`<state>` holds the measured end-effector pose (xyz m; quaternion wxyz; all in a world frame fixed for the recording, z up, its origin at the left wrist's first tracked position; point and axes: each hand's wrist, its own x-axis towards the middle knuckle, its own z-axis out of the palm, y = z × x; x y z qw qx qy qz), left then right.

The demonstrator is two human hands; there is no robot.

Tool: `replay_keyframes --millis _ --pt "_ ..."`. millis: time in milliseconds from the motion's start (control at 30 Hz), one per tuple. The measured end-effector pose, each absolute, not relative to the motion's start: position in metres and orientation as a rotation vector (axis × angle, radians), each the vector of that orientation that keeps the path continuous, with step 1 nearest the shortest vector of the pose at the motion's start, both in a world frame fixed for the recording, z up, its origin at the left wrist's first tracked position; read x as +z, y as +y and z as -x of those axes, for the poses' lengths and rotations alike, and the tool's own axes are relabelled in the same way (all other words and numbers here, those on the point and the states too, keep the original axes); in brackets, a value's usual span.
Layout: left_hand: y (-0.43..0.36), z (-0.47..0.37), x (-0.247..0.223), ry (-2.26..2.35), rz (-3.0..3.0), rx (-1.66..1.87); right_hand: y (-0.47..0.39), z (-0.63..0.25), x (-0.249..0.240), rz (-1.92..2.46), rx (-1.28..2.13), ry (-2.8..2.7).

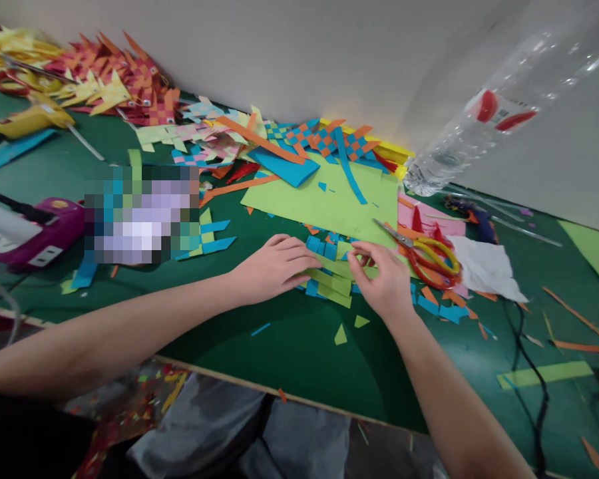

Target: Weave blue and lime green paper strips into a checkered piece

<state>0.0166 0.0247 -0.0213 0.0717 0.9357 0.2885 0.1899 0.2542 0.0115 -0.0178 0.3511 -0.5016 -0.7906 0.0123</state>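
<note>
Blue and green paper strips [337, 285], partly woven through each other, lie on the green table in front of me. My left hand [274, 266] rests flat at their left side, its fingers stretched out over the strip ends. At the right side my right hand [383, 276] has thumb and forefinger pinched together on the end of a green paper strip. The fingertips hide part of that strip. Close beside the right hand are scissors [424, 251] with yellow and red handles. A large green paper sheet [324, 193] lies just behind the strips.
Woven paper fish [114, 76] are heaped along the wall. At left are a yellow glue gun [30, 118], a purple power strip [54, 233] and a pixelated patch. A plastic bottle [484, 120] stands at right, near a tissue [489, 266] and a black cable [542, 392].
</note>
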Motion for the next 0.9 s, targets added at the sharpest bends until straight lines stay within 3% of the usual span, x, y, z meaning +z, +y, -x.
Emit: replay_keyframes --millis 267,900 --pt "0.0234 -0.0186 -0.0205 0.923 -2.719 0.548 0.0115 -0.2503 -0.0223 1.061 0.11 -2.234" --pt "0.0293 -0.016 -0.0157 0.878 -2.104 0.578 0.0093 -0.2509 -0.0207 1.123 0.319 -2.187"
